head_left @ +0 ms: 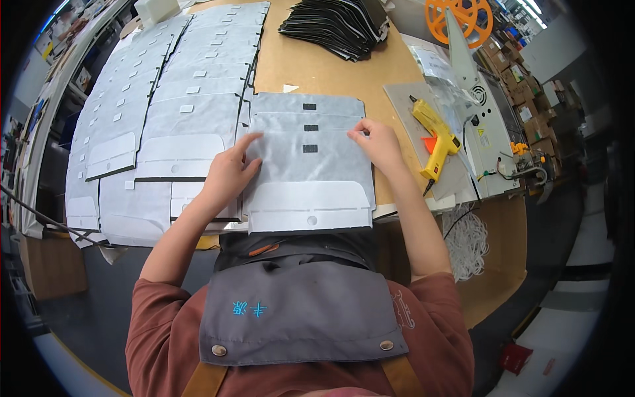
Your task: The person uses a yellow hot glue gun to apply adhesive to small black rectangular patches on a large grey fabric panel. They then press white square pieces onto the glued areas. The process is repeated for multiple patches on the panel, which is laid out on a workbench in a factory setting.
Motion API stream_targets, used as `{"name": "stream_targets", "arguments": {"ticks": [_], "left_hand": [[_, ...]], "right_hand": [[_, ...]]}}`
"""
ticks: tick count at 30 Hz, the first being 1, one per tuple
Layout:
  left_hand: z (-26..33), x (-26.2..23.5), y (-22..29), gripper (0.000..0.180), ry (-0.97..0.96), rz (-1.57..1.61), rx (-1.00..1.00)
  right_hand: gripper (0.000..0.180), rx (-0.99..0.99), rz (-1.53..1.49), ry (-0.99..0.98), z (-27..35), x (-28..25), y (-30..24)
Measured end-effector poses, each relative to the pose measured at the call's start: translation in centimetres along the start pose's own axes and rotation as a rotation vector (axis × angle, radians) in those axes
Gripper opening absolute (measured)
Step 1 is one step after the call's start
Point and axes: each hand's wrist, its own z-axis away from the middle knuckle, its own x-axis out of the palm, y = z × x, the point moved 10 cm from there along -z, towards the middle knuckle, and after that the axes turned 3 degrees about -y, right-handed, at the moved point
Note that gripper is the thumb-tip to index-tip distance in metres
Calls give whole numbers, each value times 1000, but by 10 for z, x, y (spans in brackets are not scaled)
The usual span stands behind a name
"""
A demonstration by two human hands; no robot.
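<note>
At desk (317,63) front edge, top grey sheet (311,175) overhangs toward you. Your left hand (228,173) lies flat, open, on sheet's left edge; right hand (377,142) pinches its upper right corner. Risk: uneven pull skews sheet off stack beneath, black tabs misalign. Yellow glue gun (436,135) right of sheet, orange triangular label beside it; black pile (337,26) behind sheet.

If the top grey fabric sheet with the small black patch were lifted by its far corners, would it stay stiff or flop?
The top grey fabric sheet would probably sag: it looks thin and slightly wrinkled between the left hand and right hand. It likely weighs little. Its white stiffer-looking flap at the near edge may hang straighter.
</note>
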Motion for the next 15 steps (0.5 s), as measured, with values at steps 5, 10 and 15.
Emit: {"name": "stream_targets", "arguments": {"ticks": [5, 10, 15], "left_hand": [[-2, 7, -3, 33, -63, -13, -12], [-3, 8, -5, 39, -86, -38, -12], [-7, -15, 2, 52, 59, -191, -72]], "right_hand": [[26, -58, 3, -37, -3, 14, 12], [23, 29, -75, -203, -5, 20, 13], [30, -22, 10, -75, -8, 5, 9]]}}
